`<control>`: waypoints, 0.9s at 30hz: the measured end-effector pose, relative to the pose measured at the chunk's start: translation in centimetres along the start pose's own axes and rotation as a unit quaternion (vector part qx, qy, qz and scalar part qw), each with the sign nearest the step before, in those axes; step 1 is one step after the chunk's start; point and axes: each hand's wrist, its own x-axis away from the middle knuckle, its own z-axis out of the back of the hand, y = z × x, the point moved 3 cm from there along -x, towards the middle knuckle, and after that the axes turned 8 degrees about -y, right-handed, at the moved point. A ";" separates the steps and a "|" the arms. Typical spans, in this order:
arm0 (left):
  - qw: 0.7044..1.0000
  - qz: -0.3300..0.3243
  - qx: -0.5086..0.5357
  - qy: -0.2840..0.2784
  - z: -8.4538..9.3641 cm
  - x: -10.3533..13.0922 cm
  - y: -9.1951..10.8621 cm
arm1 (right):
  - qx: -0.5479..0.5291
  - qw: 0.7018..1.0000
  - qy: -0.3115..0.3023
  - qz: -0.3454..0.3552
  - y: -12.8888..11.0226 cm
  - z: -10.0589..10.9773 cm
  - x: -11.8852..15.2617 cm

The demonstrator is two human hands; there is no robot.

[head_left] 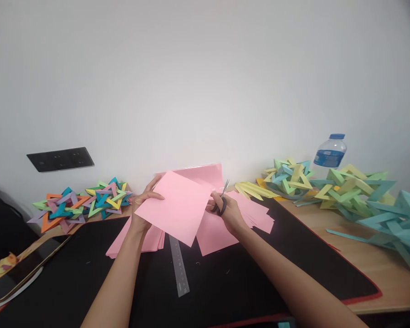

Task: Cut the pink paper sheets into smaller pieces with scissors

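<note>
A square sheet of pink paper (pixel 177 205) is held up above the mat, tilted toward me. My left hand (pixel 146 202) grips its left side, thumb in front and fingers behind. In my right hand (pixel 229 212) is a pair of scissors (pixel 221 200) with dark handles, blades pointing up and away. That hand's fingertips are at the sheet's right edge; whether they pinch it I cannot tell. Under the sheet lie a stack of pink paper (pixel 119 241) on the left, more pink sheets (pixel 215 234) on the right, and a clear ruler (pixel 179 269) partly covered by the held sheet.
Folded paper stars (pixel 63 209) stand at the left, and more green and blue ones (pixel 351 191) at the right by a water bottle (pixel 330 152). Yellow strips (pixel 249 190) lie behind. A phone (pixel 27 269) rests at the left edge. The black mat (pixel 246 291) has red edging.
</note>
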 end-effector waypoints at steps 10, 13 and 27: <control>0.986 0.115 0.054 0.104 0.3 0.0 -1.4 | 0.057 0.998 0.010 0.006 -0.6 0.1 0.3; 0.976 0.190 0.085 0.058 0.3 -0.1 -1.7 | 0.058 0.998 0.024 0.011 -0.7 0.3 0.2; 0.948 0.306 -0.006 -0.090 -0.8 1.0 -2.9 | 0.081 0.995 0.046 0.034 -0.7 0.8 0.1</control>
